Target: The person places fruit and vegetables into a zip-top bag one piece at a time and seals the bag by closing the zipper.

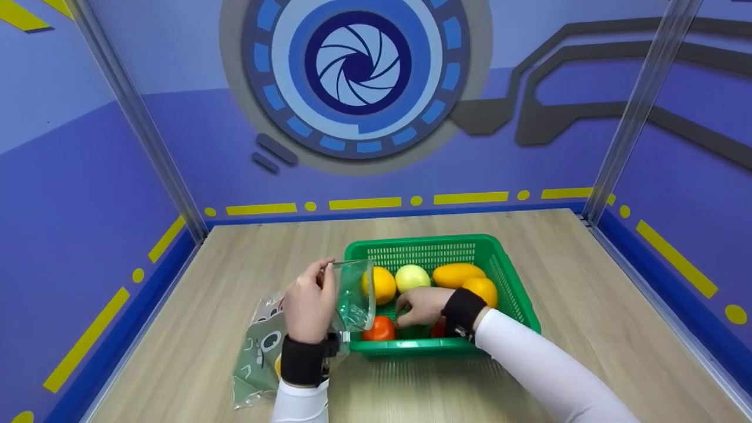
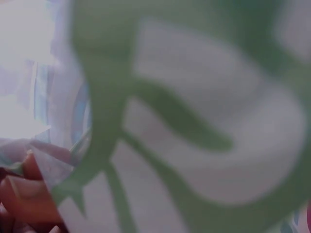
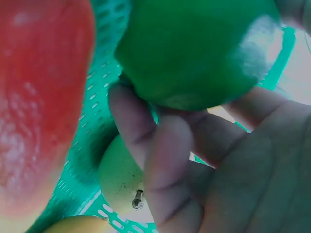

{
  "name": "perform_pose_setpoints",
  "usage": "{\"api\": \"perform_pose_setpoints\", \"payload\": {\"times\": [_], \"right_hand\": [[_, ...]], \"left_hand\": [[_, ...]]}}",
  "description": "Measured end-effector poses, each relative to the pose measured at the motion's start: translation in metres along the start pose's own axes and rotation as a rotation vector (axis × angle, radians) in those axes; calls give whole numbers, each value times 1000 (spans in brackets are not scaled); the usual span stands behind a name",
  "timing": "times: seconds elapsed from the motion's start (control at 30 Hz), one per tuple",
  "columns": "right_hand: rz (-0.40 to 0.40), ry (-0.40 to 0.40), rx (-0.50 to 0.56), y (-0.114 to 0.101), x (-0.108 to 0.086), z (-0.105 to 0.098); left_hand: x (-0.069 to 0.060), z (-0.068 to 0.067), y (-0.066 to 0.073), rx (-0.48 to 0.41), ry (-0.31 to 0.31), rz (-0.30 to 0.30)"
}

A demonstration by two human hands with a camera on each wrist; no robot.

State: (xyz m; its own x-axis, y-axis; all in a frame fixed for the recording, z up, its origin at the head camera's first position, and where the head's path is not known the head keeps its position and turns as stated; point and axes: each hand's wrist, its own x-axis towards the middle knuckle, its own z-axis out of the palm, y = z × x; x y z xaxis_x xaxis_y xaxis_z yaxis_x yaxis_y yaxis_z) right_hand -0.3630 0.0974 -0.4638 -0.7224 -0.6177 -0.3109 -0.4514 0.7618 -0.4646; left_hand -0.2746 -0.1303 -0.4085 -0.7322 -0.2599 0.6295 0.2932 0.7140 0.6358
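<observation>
My left hand [image 1: 308, 302] pinches the edge of a clear plastic bag with a green cartoon print [image 1: 252, 358], its top edge raised over the left end of the green basket [image 1: 423, 345]. The bag's printed side [image 2: 218, 145] fills most of the left wrist view. Inside the basket, my right hand [image 1: 426, 304] holds a smooth green fruit with a pointed end, like a lime [image 3: 194, 53]. Near that hand are a tomato [image 1: 380, 329], a pale green fruit [image 1: 413, 278] and a red fruit [image 3: 39, 107], mostly hidden by the wrist in the head view.
Along the basket's far side lie an orange fruit [image 1: 385, 286], a yellow mango-like fruit [image 1: 458, 275] and a second orange fruit [image 1: 482, 291]. The basket stands on a wooden table [image 1: 282, 252], with blue printed walls [image 1: 176, 147] at the back and both sides.
</observation>
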Motion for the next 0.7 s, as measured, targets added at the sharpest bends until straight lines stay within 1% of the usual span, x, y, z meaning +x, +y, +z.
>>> {"api": "perform_pose_setpoints", "payload": {"times": [0.2,0.47,0.53,0.6,0.7], "right_hand": [[20,94,45,2,-1,-3],[101,251,159,4,-1,-6],[112,286,217,5,-1,-7],[107,305,286,6,-1,-8],[77,335,378,7,-2,-11]], "left_hand": [[0,0,0,2,1,3],[0,1,0,9,7,17],[0,1,0,10,8,19],[0,1,0,9,7,17],[0,1,0,10,3,10]]}}
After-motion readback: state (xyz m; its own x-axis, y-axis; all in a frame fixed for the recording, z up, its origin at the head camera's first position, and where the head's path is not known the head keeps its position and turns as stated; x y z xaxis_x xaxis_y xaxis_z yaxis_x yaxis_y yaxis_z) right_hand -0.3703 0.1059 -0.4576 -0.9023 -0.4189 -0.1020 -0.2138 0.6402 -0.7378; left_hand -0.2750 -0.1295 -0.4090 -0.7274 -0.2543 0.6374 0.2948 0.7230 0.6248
